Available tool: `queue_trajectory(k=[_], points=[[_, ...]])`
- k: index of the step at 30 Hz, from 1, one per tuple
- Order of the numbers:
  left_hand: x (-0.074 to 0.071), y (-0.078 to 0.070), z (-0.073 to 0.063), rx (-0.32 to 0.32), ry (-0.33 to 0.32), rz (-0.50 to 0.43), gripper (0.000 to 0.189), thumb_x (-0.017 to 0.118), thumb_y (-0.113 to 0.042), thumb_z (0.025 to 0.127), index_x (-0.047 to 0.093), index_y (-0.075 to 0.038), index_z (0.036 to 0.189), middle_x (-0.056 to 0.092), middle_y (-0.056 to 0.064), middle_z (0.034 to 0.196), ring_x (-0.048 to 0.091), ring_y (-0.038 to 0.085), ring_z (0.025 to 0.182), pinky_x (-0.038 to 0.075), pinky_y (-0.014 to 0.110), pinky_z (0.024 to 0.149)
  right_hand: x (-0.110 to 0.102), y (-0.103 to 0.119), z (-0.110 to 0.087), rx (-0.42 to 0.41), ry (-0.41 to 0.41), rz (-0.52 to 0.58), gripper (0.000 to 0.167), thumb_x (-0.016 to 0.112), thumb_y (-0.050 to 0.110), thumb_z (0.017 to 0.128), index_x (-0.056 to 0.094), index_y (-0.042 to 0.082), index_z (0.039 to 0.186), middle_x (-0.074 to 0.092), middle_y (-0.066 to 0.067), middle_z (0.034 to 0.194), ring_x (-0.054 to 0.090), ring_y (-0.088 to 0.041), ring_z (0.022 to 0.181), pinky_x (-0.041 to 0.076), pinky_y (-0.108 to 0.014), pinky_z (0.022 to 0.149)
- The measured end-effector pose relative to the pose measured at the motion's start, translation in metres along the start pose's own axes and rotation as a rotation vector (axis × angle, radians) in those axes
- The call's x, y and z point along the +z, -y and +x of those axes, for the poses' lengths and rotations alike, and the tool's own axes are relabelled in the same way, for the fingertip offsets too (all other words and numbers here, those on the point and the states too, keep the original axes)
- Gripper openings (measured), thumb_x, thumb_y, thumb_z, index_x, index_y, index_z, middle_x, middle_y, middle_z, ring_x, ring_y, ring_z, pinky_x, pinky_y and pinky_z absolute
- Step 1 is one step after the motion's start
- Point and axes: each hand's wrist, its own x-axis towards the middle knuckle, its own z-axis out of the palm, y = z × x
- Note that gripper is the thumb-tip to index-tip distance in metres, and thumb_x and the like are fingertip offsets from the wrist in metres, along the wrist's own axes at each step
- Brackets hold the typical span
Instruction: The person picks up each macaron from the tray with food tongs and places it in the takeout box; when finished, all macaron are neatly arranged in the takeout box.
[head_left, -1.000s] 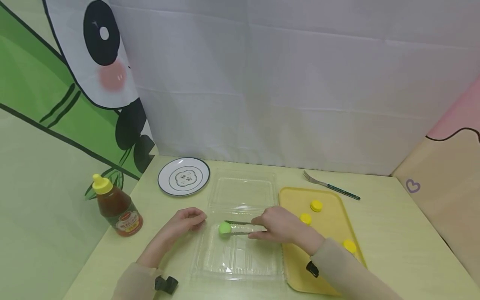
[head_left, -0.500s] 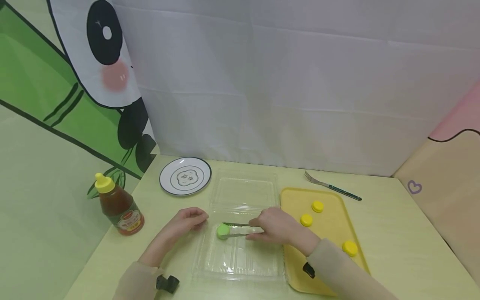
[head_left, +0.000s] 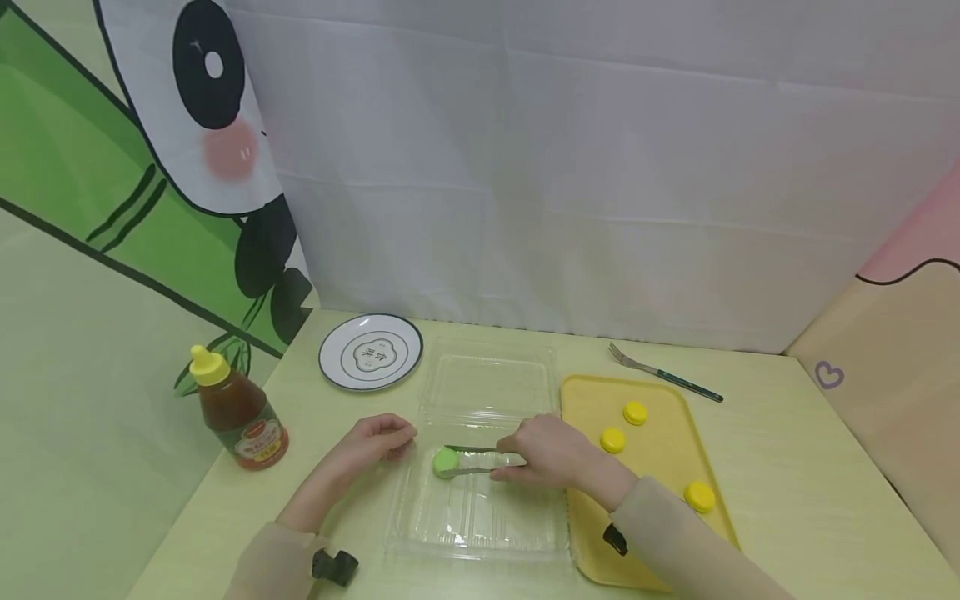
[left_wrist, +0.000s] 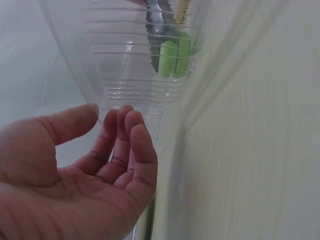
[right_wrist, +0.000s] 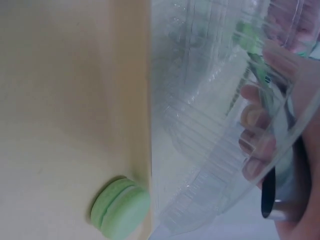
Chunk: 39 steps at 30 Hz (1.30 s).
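Observation:
My right hand (head_left: 551, 450) grips metal tongs (head_left: 480, 460), their tips around a green macaron (head_left: 446, 462) inside the open clear plastic box (head_left: 480, 517). In the left wrist view the macaron (left_wrist: 175, 57) shows through the ribbed wall, low in the box. My left hand (head_left: 378, 437) is at the box's left edge, with the thumb and curled fingers on either side of its rim, as the left wrist view shows. The right wrist view looks through the plastic at my fingers wrapped round the tongs (right_wrist: 285, 185).
Right of the box lies a yellow tray (head_left: 652, 533) with several macarons, one yellow-looking macaron (head_left: 700, 497) near the right sleeve. A fork (head_left: 667, 373) lies behind the tray. A patterned plate (head_left: 371, 352) is at back left, and a sauce bottle (head_left: 247, 421) stands at far left.
The right hand has shifted the tongs and macaron slightly left within the box, then stayed almost still. The left hand keeps its place at the box edge.

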Motion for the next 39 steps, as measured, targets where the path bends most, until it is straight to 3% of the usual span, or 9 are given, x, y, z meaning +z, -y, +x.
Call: queue_trajectory(k=[15,25,30,35,39], points=[[0.001,-0.002,-0.001,0.006,-0.004,-0.005,0.025,0.059,-0.016,0.100,0.064,0.007,0.110,0.066,0.010,0.095,0.060,0.017,0.087,0.050,0.031,0.081,-0.004,0.003,0.000,0.027,-0.005,0.017,0.039,0.066,0.051,0.092,0.063,0.015,0.078,0.031,0.015,0.052,0.026,-0.001,0.050,0.026,-0.019,0.049],[0.001,-0.002,-0.001,0.002,-0.007,-0.009,0.025,0.059,-0.015,0.100,0.064,0.008,0.110,0.067,0.010,0.095,0.060,0.018,0.087,0.051,0.032,0.081,-0.021,0.008,-0.002,0.031,-0.009,0.031,0.043,0.064,0.052,0.093,0.071,0.010,0.097,0.047,0.013,0.056,0.038,0.000,0.050,0.039,-0.020,0.051],[0.001,-0.002,-0.001,-0.002,-0.003,-0.005,0.026,0.059,-0.016,0.100,0.064,0.007,0.111,0.067,0.009,0.096,0.060,0.018,0.087,0.051,0.033,0.081,-0.033,0.009,-0.006,0.034,-0.031,0.033,0.046,0.066,0.050,0.093,0.072,0.007,0.108,0.065,0.006,0.069,0.049,0.001,0.055,0.047,-0.023,0.059],[0.001,-0.003,-0.001,-0.009,-0.002,-0.002,0.026,0.060,-0.017,0.100,0.064,0.006,0.110,0.067,0.009,0.095,0.061,0.018,0.087,0.051,0.034,0.082,-0.040,0.004,-0.010,0.060,-0.040,0.037,0.048,0.065,0.052,0.093,0.072,0.008,0.111,0.071,0.002,0.077,0.059,-0.004,0.061,0.050,-0.026,0.063],[0.001,-0.002,-0.001,-0.012,-0.002,-0.009,0.026,0.059,-0.017,0.100,0.064,0.006,0.110,0.067,0.008,0.094,0.061,0.017,0.087,0.051,0.033,0.081,-0.046,-0.002,-0.015,0.073,-0.059,0.039,0.053,0.064,0.053,0.093,0.072,0.006,0.116,0.075,-0.003,0.090,0.066,-0.008,0.067,0.055,-0.032,0.073]])
